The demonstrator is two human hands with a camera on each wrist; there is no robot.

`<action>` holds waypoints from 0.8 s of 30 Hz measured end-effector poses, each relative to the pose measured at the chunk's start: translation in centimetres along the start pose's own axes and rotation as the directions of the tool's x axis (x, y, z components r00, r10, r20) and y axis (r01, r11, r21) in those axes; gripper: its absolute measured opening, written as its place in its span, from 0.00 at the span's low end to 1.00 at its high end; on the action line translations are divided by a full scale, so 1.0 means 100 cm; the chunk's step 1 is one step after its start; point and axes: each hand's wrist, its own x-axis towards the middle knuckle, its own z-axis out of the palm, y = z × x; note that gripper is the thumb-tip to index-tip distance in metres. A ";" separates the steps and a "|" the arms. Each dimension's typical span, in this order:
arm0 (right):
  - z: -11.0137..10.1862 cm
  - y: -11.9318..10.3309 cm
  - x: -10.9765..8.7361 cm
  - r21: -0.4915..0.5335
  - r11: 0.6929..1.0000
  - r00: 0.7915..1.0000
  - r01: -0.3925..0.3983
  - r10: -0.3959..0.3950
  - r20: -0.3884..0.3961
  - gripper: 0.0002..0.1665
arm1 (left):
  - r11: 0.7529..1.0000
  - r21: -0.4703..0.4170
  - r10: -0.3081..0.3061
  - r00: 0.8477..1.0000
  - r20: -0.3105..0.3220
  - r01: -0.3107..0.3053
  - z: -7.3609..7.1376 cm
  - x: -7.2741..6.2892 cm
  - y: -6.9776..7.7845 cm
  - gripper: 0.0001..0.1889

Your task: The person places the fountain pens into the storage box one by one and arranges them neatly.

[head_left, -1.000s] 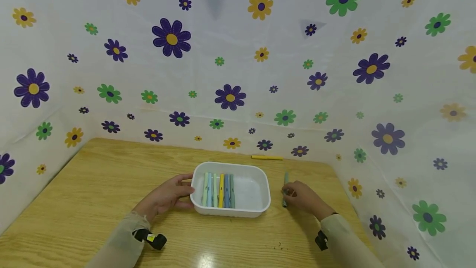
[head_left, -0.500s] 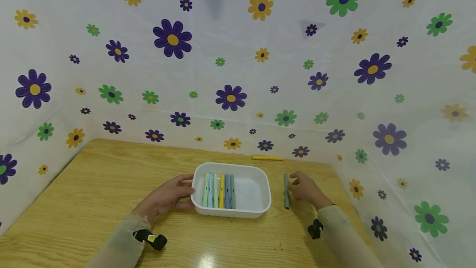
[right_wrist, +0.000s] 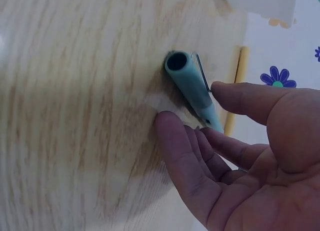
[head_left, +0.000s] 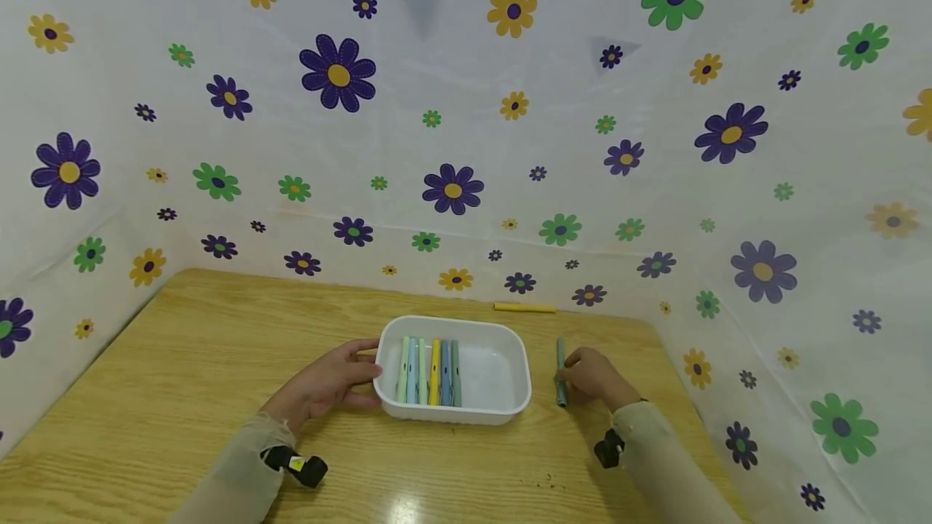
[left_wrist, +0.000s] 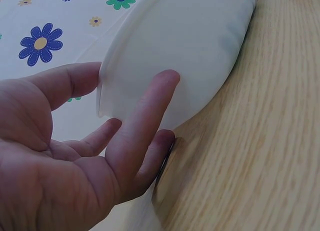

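Observation:
A white plastic tray (head_left: pixel 489 370) stands on the table, with several pens (head_left: pixel 434 374) side by side in its left half: pale green, light blue, yellow, blue and grey-green. My left hand (head_left: pixel 328 385) rests against the tray's left end. In the left wrist view the straight fingers (left_wrist: pixel 145 116) lie along its outer wall, and one fingertip meets the rim. Right of the tray lies a teal-green pen (right_wrist: pixel 192 86) with a wire clip and a hollow end. Around it my right hand (head_left: pixel 593 374) stands loosely spread, thumb tip at the clip, fingers apart from the barrel on the other side.
A yellow pen (head_left: pixel 524 308) lies at the table's back edge by the wall. White sheeting with printed flowers (head_left: pixel 451 191) encloses the table (head_left: pixel 306 314) at the back and sides. Small dark specks (head_left: pixel 546 482) dot the wood in front.
My right hand, first over the teal-green pen, moved right and away from it, and is now back at its middle. The left hand and tray stay put.

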 end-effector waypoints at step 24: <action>-0.016 0.032 -0.031 0.184 0.983 1.000 0.011 -0.009 -0.010 0.24 | 1.000 0.002 -0.001 1.000 -0.014 0.001 -0.001 0.002 -0.002 0.38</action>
